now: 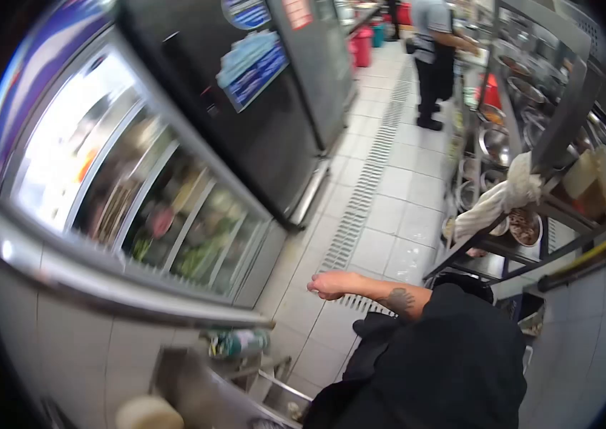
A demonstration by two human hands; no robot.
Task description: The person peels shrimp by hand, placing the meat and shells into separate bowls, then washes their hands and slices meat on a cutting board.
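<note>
My right hand (328,284) reaches out to the left, above the tiled floor. Its fingers are curled closed, and whatever they may hold is hidden or too small to make out. The forearm is bare and dark-marked, coming out of a black sleeve (460,314). The hand touches nothing that I can see around it. Nearest on the left stands a glass-door display fridge (246,247) with green produce on its lower shelves. My left hand does not show anywhere.
A metal rack (582,107) with several bowls lines the right, a knotted white cloth (514,193) tied to it. A drain grate (374,171) runs along the aisle. A person in an apron (435,57) stands further ahead. A steel basin (203,386) and a green-labelled bottle (238,343) are lower left.
</note>
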